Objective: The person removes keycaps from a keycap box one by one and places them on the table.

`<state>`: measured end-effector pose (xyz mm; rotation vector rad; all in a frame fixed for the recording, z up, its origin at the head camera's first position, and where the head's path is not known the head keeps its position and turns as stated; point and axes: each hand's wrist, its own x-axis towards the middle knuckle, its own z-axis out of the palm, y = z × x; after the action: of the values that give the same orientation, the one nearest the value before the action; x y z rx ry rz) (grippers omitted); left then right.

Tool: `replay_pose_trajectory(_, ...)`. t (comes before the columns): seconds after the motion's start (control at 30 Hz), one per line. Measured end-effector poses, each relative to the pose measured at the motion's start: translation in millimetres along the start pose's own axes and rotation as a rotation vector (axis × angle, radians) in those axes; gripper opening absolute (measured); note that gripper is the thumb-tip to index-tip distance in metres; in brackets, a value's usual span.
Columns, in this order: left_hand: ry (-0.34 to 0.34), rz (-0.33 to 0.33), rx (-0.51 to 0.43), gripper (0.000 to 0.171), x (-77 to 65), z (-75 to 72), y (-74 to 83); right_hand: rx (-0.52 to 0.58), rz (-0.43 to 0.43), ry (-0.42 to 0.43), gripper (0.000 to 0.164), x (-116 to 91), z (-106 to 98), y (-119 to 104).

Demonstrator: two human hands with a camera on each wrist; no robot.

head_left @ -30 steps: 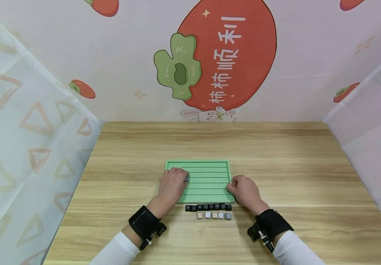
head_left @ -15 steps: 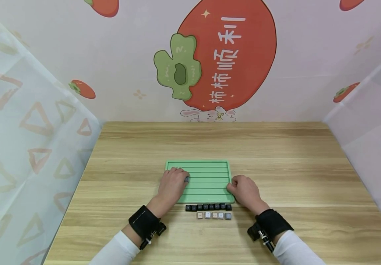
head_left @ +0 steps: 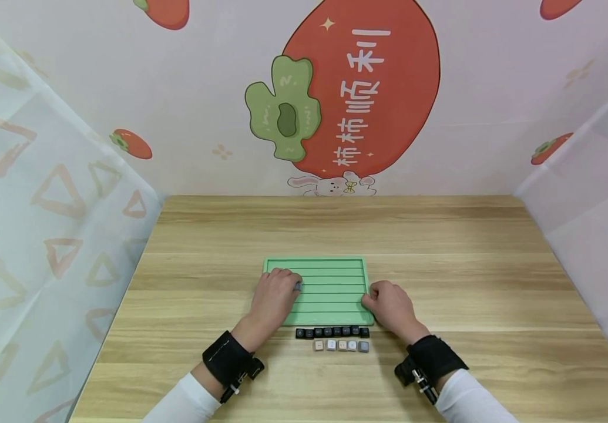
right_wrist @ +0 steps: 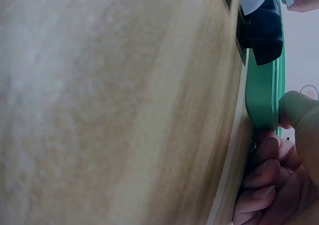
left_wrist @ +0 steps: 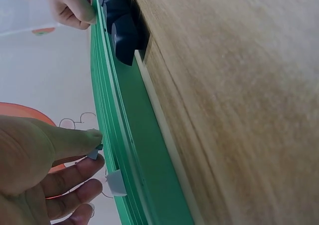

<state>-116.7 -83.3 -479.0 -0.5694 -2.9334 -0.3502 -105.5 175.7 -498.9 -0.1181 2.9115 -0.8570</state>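
Note:
A flat green tray (head_left: 335,289) with ridged rows lies on the table. My left hand (head_left: 274,294) is over its left part, thumb and index finger pinching a small grey keycap (left_wrist: 93,152). Just beyond those fingers, a whitish keycap (left_wrist: 115,183) sits on the tray in the left wrist view. At the tray's right edge, my right hand (head_left: 390,305) grips the rim, thumb on top and the other fingers curled against the outer side. Along the near edge runs a row of black keycaps (head_left: 337,332), and nearer still a shorter row of pale and grey keycaps (head_left: 342,346).
The wooden table (head_left: 219,229) runs back to a printed wall sheet (head_left: 198,106). Patterned sheets hang along both sides. Black wrist straps (head_left: 228,359) with small cameras sit on both wrists, close to the table.
The left wrist has shifted slightly back toward the person and left. The left fingers still pinch the keycap, and the right hand stays at the tray's edge.

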Motion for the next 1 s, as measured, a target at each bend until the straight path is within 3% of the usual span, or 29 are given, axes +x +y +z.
replay_pose_trajectory(0.53, 0.063, 0.045, -0.015, 0.016, -8.6, -16.2, 5.2, -0.015, 0.007, 0.002, 0.034, 0.9, 1.0, 0.7)
replay_pose_trajectory(0.7, 0.105, 0.091, -0.031, 0.01, -12.8, -18.4, 5.8, -0.01, 0.006, -0.002, 0.033, 0.5, -0.1, 0.1)
replay_pose_trajectory(1.0, 0.1, 0.106, -0.053, 0.013, -22.4, -20.2, 10.3, -0.008, 0.0, -0.001, 0.034, -0.3, -0.7, -0.2)
